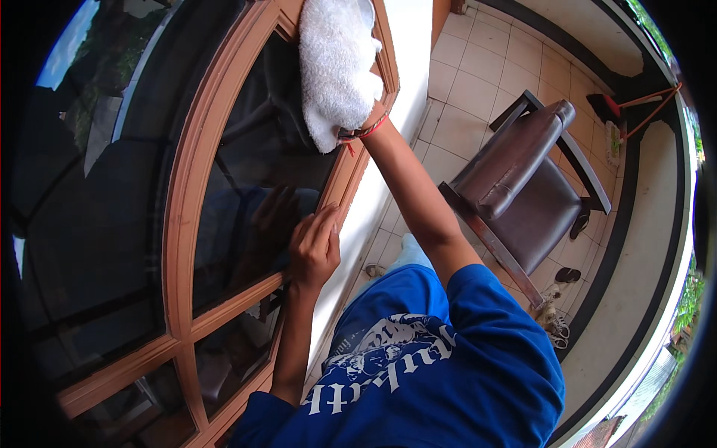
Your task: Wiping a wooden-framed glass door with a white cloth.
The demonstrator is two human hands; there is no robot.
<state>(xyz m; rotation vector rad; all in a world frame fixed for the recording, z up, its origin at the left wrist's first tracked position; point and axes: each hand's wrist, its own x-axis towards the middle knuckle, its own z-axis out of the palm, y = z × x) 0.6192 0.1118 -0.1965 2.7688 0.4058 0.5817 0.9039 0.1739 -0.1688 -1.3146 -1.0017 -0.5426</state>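
Note:
A white terry cloth (339, 67) lies over my right hand (376, 112) and hides nearly all of it; only the wrist, with a red cord bracelet (374, 127), shows clearly. The cloth is at the upper part of a brown wooden window frame (187, 185), over the edge of a dark glass pane (252, 185). How the fingers lie under the cloth is hidden. My left hand (316, 246) rests at the right side of the frame, lower down, fingers together and slightly bent, holding nothing visible. Its reflection shows in the glass.
A brown padded armchair (532, 207) stands on the tiled floor (468, 92) to the right. Beyond it are a red broom (608, 106), a mop head (613, 143), sandals (568, 275) and sneakers (554, 325) near a low wall (652, 224). A white ledge (411, 50) runs beside the window.

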